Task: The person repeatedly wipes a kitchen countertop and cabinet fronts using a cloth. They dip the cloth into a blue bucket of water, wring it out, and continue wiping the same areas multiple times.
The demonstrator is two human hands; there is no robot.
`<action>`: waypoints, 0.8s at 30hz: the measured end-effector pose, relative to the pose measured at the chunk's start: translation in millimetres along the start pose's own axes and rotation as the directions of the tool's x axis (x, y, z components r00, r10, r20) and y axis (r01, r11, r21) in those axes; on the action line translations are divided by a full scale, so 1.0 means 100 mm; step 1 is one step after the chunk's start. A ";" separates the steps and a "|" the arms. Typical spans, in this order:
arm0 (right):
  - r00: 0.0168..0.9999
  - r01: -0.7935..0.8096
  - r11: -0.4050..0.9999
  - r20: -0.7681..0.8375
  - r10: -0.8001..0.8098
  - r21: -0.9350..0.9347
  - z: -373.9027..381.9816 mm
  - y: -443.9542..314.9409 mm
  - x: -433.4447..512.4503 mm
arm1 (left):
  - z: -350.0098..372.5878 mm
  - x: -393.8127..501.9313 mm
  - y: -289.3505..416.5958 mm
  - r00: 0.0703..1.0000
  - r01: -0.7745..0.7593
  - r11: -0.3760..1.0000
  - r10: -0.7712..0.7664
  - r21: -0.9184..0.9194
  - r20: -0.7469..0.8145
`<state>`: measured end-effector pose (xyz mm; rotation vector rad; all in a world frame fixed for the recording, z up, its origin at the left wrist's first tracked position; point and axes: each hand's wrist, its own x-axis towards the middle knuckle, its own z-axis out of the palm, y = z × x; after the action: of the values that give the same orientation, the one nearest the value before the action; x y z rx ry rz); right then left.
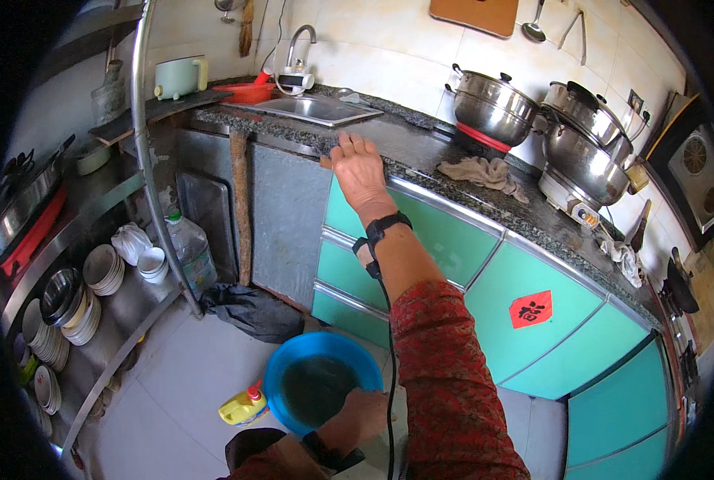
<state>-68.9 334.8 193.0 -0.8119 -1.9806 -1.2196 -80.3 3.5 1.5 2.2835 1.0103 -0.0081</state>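
Note:
My right hand [358, 171] is stretched forward to the front edge of the dark granite countertop [417, 144], just in front of the steel sink [318, 108]. Its fingers are bent and together; what lies under them is hidden. Low in the view, my left hand [360, 414] is at the near right rim of a blue plastic basin [276, 360] on the floor. Dark, murky water [318, 384] fills part of this basin. The left fingers are poorly visible, so their hold cannot be told. Beside the basin stands a yellow detergent bottle [243, 408] with a red cap.
Green cabinets [537, 324] run below the countertop. On it are steel pots [495, 108] and a crumpled beige cloth [483, 174]. A metal rack [141, 138] with stacked bowls [103, 270] stands left. A black plastic bag [255, 315] and a large clear bottle [190, 252] are on the floor.

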 end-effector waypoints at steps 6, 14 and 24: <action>0.999 0.040 0.999 0.000 -0.040 0.012 -0.63 0.47 -0.43 | 0.14 0.06 -0.05 0.990 0.040 0.998 -0.035 0.037 -0.135; 0.996 -0.075 0.997 0.055 0.075 -0.012 -1.63 1.55 -1.63 | 0.17 0.03 -0.07 0.987 0.047 0.993 -0.029 0.107 -0.161; 0.952 -0.297 0.954 0.098 0.292 0.043 -2.22 1.87 -2.03 | 0.59 0.09 -0.06 0.889 -0.306 0.949 0.256 -0.077 -0.380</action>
<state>243.5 168.2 201.2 -1.1058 -1.8721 -0.9633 -63.8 -19.9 -51.7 2.3306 0.8132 0.6129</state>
